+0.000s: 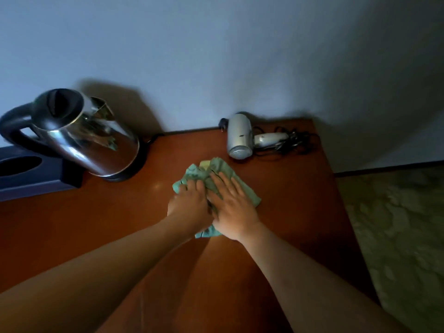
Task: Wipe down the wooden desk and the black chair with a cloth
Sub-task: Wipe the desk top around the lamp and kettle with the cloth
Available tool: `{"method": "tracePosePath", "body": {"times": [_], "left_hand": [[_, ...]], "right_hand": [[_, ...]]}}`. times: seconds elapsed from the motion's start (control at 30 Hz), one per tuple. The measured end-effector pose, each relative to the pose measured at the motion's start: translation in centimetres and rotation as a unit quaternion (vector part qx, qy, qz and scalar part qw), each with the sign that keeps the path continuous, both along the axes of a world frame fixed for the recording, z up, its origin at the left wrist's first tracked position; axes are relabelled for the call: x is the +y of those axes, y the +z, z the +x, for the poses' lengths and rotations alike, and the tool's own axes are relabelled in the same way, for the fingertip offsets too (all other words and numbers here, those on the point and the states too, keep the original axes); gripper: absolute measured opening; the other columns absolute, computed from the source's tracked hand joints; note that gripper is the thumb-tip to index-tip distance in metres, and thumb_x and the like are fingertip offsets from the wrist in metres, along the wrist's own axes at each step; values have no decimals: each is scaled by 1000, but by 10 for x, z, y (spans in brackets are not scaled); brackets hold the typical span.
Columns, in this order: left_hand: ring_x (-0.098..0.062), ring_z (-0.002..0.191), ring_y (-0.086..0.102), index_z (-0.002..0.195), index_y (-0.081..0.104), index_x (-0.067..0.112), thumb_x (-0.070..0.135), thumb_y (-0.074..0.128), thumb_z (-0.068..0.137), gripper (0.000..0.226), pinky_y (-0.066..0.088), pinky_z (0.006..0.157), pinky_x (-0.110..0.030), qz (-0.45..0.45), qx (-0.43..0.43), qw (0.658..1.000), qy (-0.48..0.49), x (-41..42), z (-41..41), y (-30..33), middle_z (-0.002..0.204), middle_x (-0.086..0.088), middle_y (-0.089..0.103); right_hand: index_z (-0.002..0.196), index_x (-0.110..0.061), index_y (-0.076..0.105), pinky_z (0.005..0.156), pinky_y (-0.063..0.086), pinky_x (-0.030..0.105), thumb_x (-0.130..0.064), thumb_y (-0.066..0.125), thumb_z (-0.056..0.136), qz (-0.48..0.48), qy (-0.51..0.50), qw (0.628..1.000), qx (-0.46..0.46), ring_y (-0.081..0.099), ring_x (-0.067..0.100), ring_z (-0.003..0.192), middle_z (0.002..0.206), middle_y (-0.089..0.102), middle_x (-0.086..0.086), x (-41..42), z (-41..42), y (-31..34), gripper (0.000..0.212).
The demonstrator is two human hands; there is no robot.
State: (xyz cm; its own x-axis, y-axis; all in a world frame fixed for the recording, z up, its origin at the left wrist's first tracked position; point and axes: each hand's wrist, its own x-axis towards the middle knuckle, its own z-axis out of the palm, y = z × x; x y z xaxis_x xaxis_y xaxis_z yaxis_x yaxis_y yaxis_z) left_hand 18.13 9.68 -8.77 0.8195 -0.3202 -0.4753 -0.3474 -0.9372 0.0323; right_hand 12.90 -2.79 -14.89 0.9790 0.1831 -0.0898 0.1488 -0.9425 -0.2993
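- Reddish-brown wood: the desk (288, 200) filled the lower frame, its far edge against the pale wall (216, 56), its right edge running down beside patterned green carpet (396, 224).
- Green cloth (217, 170), crumpled, with a yellowish patch at its far end, lay on the desk right of centre, towards the back.
- Left hand (188, 205): fingers curled down, bunching the cloth's left part; knuckles up, pressed onto the fabric.
- Right hand (231, 207): flat, fingers spread and extended, palm pressing the cloth to the wood; not closed around it.
- The two hands were touching, side by side.
- Steel kettle (84, 133) with black handle on a black base, back left, near the cloth but apart from it.
- Dark tissue box (31, 174) just beside the kettle's left, at the frame edge.
- White hair dryer (240, 137) with tangled black cord (290, 143), back right, just beyond the cloth, not touching it.
- Writing: a small dark mark on the dryer body, too small to read; no legible labels elsewhere.
- Open room: bare wood ran from the cloth to the right edge and to the near part of the desk under both forearms.
- Black chair not in view.
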Motion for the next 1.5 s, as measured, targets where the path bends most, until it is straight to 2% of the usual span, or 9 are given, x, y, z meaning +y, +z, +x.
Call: {"method": "tracePosePath", "body": {"times": [0.27, 0.47, 0.57, 0.67, 0.8, 1.0, 1.13, 1.37, 1.5], "left_hand": [[-30, 128, 40, 135, 37, 8, 27, 57, 91, 52, 45, 103, -38, -74, 26, 985, -151, -145, -47, 0, 133, -11, 39], [-29, 123, 52, 134, 43, 11, 32, 57, 95, 47, 50, 89, -42, -124, 45, 979, -156, -197, -26, -2, 133, -10, 49], [-29, 99, 58, 127, 48, 11, 28, 58, 90, 42, 43, 73, -36, -207, -67, 950, -226, -174, -2, 6, 113, -8, 57], [-30, 105, 53, 123, 52, 9, 34, 64, 83, 48, 43, 86, -40, -248, -237, 907, -245, -158, 28, 6, 118, -11, 54], [-33, 140, 40, 156, 25, 14, 48, 66, 87, 87, 25, 119, -46, -150, -129, 963, -181, -170, 71, 7, 150, -13, 44], [-36, 108, 65, 149, 28, 15, 45, 64, 92, 74, 54, 87, -45, -109, -58, 974, -189, -202, 113, 7, 133, -13, 58], [-41, 108, 63, 147, 29, 12, 34, 60, 96, 63, 53, 81, -48, -119, -47, 971, -202, -196, 123, 9, 137, -18, 49], [-41, 103, 62, 146, 31, 12, 30, 63, 96, 63, 51, 75, -48, -194, -45, 953, -227, -146, 134, 51, 135, -16, 48], [-42, 111, 59, 149, 29, 12, 26, 63, 94, 66, 46, 77, -46, -177, -53, 955, -232, -117, 139, 59, 138, -16, 45]], "right_hand": [[159, -32, 23, 127, 6, 43, -58, 15, 99, -33, -119, 992, 37, 9, 23, 156, 167, 18, 5, -149, -79, 0, 65], [153, -29, 39, 124, 19, 48, -50, 23, 99, -43, -201, 979, 7, 22, 28, 153, 162, 33, 10, -193, -80, -7, 60], [152, -30, 41, 122, 23, 49, -46, 29, 99, -39, -263, 964, -16, 27, 29, 151, 160, 36, 11, -177, -79, -8, 57], [151, -29, 44, 120, 24, 51, -46, 32, 98, -32, -350, 936, -36, 28, 31, 150, 159, 37, 11, -160, -72, -8, 57], [154, -31, 36, 122, 18, 52, -48, 26, 98, -31, -453, 891, -16, 20, 30, 152, 163, 29, 10, -142, -48, -7, 60], [152, -29, 39, 120, 21, 54, -53, 37, 96, -65, -406, 911, -36, 24, 33, 150, 160, 35, 14, -167, -41, -8, 61], [153, -32, 36, 121, 22, 54, -59, 37, 95, -57, -379, 923, -28, 22, 32, 151, 161, 31, 12, -186, -35, -11, 64], [156, -29, 30, 122, 13, 58, -60, 22, 95, -50, -496, 867, 9, 18, 41, 151, 164, 24, 17, -154, 19, 1, 70], [154, -30, 37, 123, 7, 57, -63, 26, 94, -26, -404, 914, 8, 13, 39, 153, 165, 22, 15, -94, 63, 11, 69]]}}
